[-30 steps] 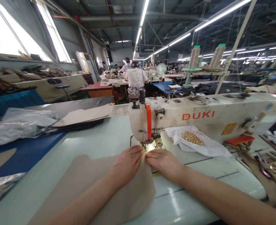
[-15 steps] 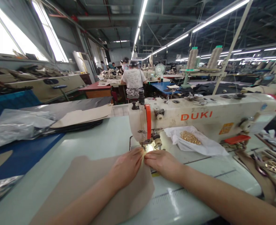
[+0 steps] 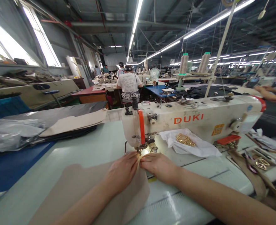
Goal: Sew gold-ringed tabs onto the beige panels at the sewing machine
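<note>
Skipping past clear plastic bag (image 3: 8, 134) and stack of beige cut pieces (image 3: 74, 122) at far left, well apart from the hands. Lying flat on pale table (image 3: 98, 140), centre-left: tan fabric panel (image 3: 81, 187), leading edge right at needle area (image 3: 143, 150) of sewing machine (image 3: 199, 120). Looks thin, light, pliable, smooth; likely to slide on slick tabletop and pucker if dragged, so best held near the edge by the needle, with flat pressure either side rather than a pinch at a far corner. Resting palm-down on panel: left hand (image 3: 120, 172), fingers straight, unclenched, pressing not grasping. Meeting it fingertip to fingertip: right hand (image 3: 160, 167), fingers bunched on panel edge; cannot tell whether pinching or only pressing. Further right, under machine arm: white cloth (image 3: 199, 149) with gold metal hardware (image 3: 185, 139), untouched.
</note>
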The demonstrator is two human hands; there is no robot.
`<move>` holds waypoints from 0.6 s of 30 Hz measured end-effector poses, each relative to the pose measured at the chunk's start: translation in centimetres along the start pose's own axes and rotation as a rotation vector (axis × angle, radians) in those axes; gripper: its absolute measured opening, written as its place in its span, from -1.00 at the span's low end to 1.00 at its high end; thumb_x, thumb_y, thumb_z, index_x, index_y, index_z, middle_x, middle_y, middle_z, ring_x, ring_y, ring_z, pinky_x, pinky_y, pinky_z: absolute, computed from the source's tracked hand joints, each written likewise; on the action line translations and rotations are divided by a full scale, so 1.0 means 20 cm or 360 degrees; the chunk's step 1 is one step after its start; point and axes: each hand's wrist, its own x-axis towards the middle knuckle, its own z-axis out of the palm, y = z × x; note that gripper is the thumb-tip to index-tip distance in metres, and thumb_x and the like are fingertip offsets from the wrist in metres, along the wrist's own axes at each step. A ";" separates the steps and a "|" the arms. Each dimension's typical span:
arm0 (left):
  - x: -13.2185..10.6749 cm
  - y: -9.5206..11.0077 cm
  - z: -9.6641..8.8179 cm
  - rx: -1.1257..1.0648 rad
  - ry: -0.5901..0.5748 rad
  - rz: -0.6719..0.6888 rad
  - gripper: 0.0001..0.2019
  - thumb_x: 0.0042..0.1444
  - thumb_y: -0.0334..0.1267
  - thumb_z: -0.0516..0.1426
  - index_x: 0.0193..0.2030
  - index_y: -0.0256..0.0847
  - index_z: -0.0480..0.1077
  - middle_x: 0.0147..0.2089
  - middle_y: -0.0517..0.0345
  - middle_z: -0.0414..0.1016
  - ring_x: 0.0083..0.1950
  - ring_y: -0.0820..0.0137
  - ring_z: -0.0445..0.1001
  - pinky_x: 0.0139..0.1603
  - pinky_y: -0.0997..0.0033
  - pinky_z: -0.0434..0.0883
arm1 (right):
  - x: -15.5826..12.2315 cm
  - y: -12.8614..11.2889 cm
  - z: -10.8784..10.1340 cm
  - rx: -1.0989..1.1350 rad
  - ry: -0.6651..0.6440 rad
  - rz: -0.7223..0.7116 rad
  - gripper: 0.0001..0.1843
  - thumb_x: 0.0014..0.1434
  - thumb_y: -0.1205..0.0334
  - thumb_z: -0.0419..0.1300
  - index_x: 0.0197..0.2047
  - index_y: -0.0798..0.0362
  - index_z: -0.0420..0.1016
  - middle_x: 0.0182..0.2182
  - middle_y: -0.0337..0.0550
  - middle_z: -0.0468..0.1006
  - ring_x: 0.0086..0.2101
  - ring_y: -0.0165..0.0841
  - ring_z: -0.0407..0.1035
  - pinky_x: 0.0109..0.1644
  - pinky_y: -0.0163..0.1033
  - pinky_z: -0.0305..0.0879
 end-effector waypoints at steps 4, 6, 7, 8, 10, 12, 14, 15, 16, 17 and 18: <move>0.00 0.00 0.00 0.0023 -0.0034 -0.0007 -0.66 0.25 -0.27 -0.12 -0.04 -0.25 0.42 0.00 0.00 0.49 0.03 0.32 0.45 0.10 0.30 0.39 | 0.00 0.00 0.00 -0.0003 -0.0002 0.0005 -0.89 0.23 0.39 0.10 -0.20 0.18 0.43 -0.19 -0.06 0.53 -0.10 -0.32 0.37 0.08 -0.30 0.22; 0.00 -0.01 0.01 0.0038 -0.0033 0.0009 -0.66 0.25 -0.27 -0.12 -0.02 -0.26 0.41 0.01 0.00 0.49 0.04 0.32 0.44 0.12 0.30 0.38 | 0.00 0.00 0.01 -0.0001 0.0002 0.0005 -0.90 0.22 0.39 0.10 -0.20 0.18 0.43 -0.19 -0.06 0.53 -0.10 -0.32 0.37 0.08 -0.29 0.22; 0.00 -0.01 0.01 0.0042 -0.0027 0.0015 -0.66 0.25 -0.27 -0.12 -0.02 -0.26 0.41 0.01 0.00 0.49 0.04 0.32 0.44 0.13 0.29 0.37 | 0.00 0.00 0.00 0.0003 -0.0001 0.0007 -0.90 0.22 0.39 0.11 -0.20 0.19 0.43 -0.19 -0.06 0.53 -0.10 -0.32 0.37 0.09 -0.29 0.22; 0.00 -0.01 0.01 0.0043 -0.0027 0.0016 -0.66 0.25 -0.27 -0.12 -0.02 -0.25 0.41 0.01 0.00 0.49 0.05 0.32 0.43 0.13 0.28 0.37 | 0.00 0.00 0.00 0.0007 -0.0007 0.0012 -0.90 0.22 0.40 0.11 -0.20 0.19 0.43 -0.19 -0.06 0.53 -0.10 -0.32 0.38 0.09 -0.29 0.22; 0.00 -0.01 0.01 0.0035 -0.0027 0.0003 -0.66 0.25 -0.27 -0.12 -0.03 -0.24 0.41 0.00 0.00 0.49 0.04 0.32 0.44 0.12 0.27 0.38 | 0.00 0.00 0.01 0.0013 -0.0024 0.0020 -0.91 0.21 0.40 0.12 -0.21 0.19 0.43 -0.19 -0.05 0.53 -0.10 -0.31 0.38 0.10 -0.28 0.22; 0.00 0.00 0.01 0.0021 -0.0026 -0.0012 -0.67 0.25 -0.26 -0.12 -0.03 -0.24 0.41 -0.01 0.01 0.50 0.03 0.32 0.44 0.11 0.28 0.39 | 0.00 0.00 0.01 0.0020 -0.0026 0.0023 -0.91 0.21 0.40 0.12 -0.22 0.19 0.43 -0.20 -0.06 0.54 -0.11 -0.32 0.39 0.09 -0.28 0.23; 0.00 0.00 0.00 0.0007 -0.0029 -0.0015 -0.67 0.25 -0.27 -0.13 -0.05 -0.24 0.41 -0.02 0.01 0.50 0.02 0.33 0.45 0.10 0.30 0.39 | 0.00 -0.01 0.01 0.0032 -0.0010 0.0021 -0.92 0.21 0.39 0.12 -0.22 0.18 0.43 -0.20 -0.06 0.54 -0.10 -0.32 0.38 0.09 -0.27 0.23; 0.00 0.00 0.00 0.0002 -0.0029 -0.0017 -0.67 0.25 -0.27 -0.13 -0.05 -0.24 0.41 -0.02 0.01 0.50 0.02 0.33 0.45 0.09 0.30 0.39 | 0.00 -0.01 0.01 0.0039 0.0000 0.0019 -0.91 0.21 0.39 0.13 -0.22 0.18 0.43 -0.19 -0.06 0.54 -0.09 -0.32 0.38 0.10 -0.27 0.22; 0.00 0.01 0.00 -0.0002 -0.0030 -0.0023 -0.67 0.25 -0.28 -0.13 -0.05 -0.25 0.41 -0.01 0.01 0.50 0.02 0.33 0.45 0.10 0.30 0.39 | 0.00 -0.01 0.00 0.0046 0.0010 0.0019 -0.91 0.21 0.39 0.13 -0.22 0.18 0.43 -0.19 -0.05 0.54 -0.09 -0.32 0.38 0.10 -0.27 0.22; 0.00 0.00 0.00 -0.0007 -0.0028 -0.0028 -0.67 0.24 -0.28 -0.13 -0.04 -0.25 0.41 -0.01 0.00 0.50 0.02 0.32 0.45 0.10 0.30 0.39 | 0.00 -0.01 0.00 0.0052 0.0018 0.0020 -0.91 0.21 0.39 0.13 -0.21 0.18 0.43 -0.18 -0.05 0.54 -0.08 -0.32 0.38 0.11 -0.27 0.22; 0.00 0.00 0.00 -0.0013 -0.0023 -0.0033 -0.67 0.24 -0.28 -0.13 -0.04 -0.25 0.41 -0.01 0.00 0.50 0.02 0.32 0.45 0.10 0.29 0.39 | 0.00 -0.01 0.00 0.0056 0.0023 0.0020 -0.91 0.21 0.38 0.12 -0.21 0.18 0.44 -0.17 -0.04 0.54 -0.07 -0.32 0.37 0.11 -0.27 0.22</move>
